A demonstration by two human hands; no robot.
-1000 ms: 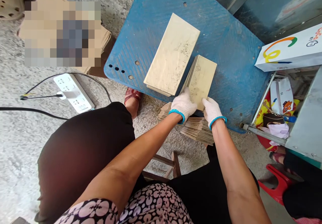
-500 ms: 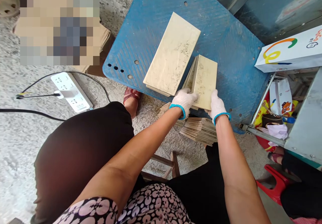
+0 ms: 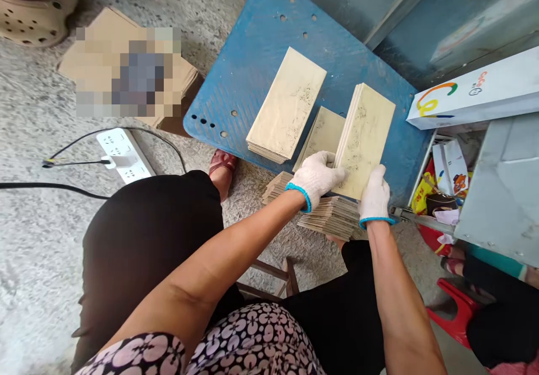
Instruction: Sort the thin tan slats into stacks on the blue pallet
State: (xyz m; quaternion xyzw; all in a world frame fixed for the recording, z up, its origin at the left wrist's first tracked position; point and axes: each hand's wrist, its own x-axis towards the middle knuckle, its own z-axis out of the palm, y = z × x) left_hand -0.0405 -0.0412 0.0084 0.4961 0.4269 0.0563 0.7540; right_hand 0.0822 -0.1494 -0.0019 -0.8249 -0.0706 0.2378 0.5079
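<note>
Head view, read as a clock face with the held boards (image 3: pixel 364 145) at its centre: they sit over the right part of the blue table (image 3: pixel 252 77), thin pale pieces in a neat pile, tilted toward one o'clock. The left hand (image 3: pixel 318 175), in a white knit glove with a blue cuff, has its fingers curled on their lower left edge; the right hand (image 3: pixel 374 192), gloved alike, is closed about their lower right corner. The clearest writing is "CoCo" on the long white bag (image 3: pixel 475 91) between two and three o'clock, beside an orange, green, yellow and blue swirl. At about half past three a smaller paper bag (image 3: pixel 450 167) shows a cartoon figure, its print too small to read, near a yellow packet (image 3: pixel 422 192). Marks on the power strip (image 3: pixel 126 153), far off at nine, cannot be read either. Just beside the held boards at nine lies a low pile (image 3: pixel 322 131), partly covered by them and the left hand; past it, toward ten, is a larger stack (image 3: pixel 286 103). Fanned pieces (image 3: pixel 328 218) show at seven, below the table's edge. A cardboard box (image 3: pixel 187 77), partly blurred out, stands beyond the table between nine and ten, and a red stool (image 3: pixel 458 316) is near five
</note>
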